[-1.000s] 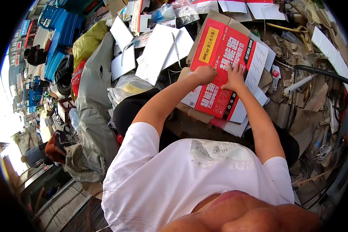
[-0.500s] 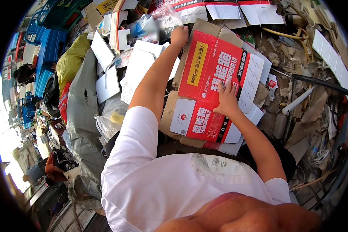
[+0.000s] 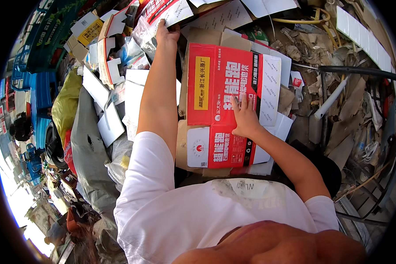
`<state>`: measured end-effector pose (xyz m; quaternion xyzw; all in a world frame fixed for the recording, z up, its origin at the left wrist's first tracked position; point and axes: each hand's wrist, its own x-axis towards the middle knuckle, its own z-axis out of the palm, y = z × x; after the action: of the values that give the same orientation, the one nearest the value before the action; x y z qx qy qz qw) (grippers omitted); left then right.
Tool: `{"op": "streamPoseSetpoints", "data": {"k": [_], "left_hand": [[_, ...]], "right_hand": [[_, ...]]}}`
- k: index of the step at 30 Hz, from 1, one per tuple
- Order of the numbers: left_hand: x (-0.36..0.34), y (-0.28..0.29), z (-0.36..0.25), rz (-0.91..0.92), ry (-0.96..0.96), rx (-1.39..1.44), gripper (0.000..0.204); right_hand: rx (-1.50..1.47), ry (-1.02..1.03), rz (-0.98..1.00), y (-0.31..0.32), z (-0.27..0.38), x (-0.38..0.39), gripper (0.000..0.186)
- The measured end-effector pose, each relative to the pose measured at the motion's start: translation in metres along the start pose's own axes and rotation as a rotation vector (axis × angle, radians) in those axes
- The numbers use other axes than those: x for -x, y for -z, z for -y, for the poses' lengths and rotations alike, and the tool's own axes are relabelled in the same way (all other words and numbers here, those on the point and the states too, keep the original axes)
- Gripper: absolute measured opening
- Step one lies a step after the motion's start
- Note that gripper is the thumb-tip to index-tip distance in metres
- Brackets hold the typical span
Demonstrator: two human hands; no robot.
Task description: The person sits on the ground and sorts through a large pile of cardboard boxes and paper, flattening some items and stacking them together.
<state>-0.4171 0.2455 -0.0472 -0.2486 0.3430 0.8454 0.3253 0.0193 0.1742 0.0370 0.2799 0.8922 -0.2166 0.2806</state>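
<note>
A flattened red cardboard box (image 3: 233, 152) with white end flaps and a yellow label lies in front of me on top of other brown flattened cardboard. My right hand (image 3: 246, 118) rests on its printed face with the fingers spread. At the far side my left hand (image 3: 167, 36) reaches out to another red and white flattened box (image 3: 174, 12), its fingers closed at that box's near edge. Clear plastic wrap (image 3: 144, 35) lies right beside the left hand. White cardboard sheets (image 3: 134, 90) lie under and left of my left forearm.
A grey sheet (image 3: 88, 149) and a yellow-green sack (image 3: 67, 103) bulge at the left, near blue crates (image 3: 40, 99). On the right, a black bar (image 3: 361, 71), a white tube (image 3: 332, 99) and torn cardboard are strewn about. A yellow hose (image 3: 310, 21) curls at the far right.
My left hand has moved from beside the near box to the edge of the far red and white box. My right hand stays on the near box. The whole view has shifted and turned slightly.
</note>
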Motion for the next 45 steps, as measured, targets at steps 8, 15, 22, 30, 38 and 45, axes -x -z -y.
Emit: {"op": "streamPoseSetpoints", "data": {"k": [8,15,22,30,38,45], "left_hand": [[0.062,-0.096,-0.107,0.301,-0.033,0.046,0.016],[0.173,-0.1,-0.163,0.353,-0.059,-0.068,0.02],[0.323,-0.042,-0.179,0.698,-0.053,-0.482,0.025],[0.42,0.0,-0.147,0.811,-0.012,-1.127,0.044],[0.395,0.079,-0.042,0.512,0.112,-1.589,0.046],[0.415,0.144,0.033,0.249,-0.477,-1.979,0.075]], "right_hand": [[0.039,-0.032,-0.009,-0.001,0.005,0.007,0.136],[0.032,-0.05,-0.214,-0.009,0.02,0.034,0.129],[-0.276,0.094,-0.568,-0.076,0.019,0.072,0.076],[-2.409,0.266,-0.169,-0.045,-0.095,0.151,0.055],[-2.011,0.01,-0.2,-0.064,-0.109,0.203,0.061],[-1.05,-0.29,-0.704,-0.092,-0.106,0.171,0.073]]}}
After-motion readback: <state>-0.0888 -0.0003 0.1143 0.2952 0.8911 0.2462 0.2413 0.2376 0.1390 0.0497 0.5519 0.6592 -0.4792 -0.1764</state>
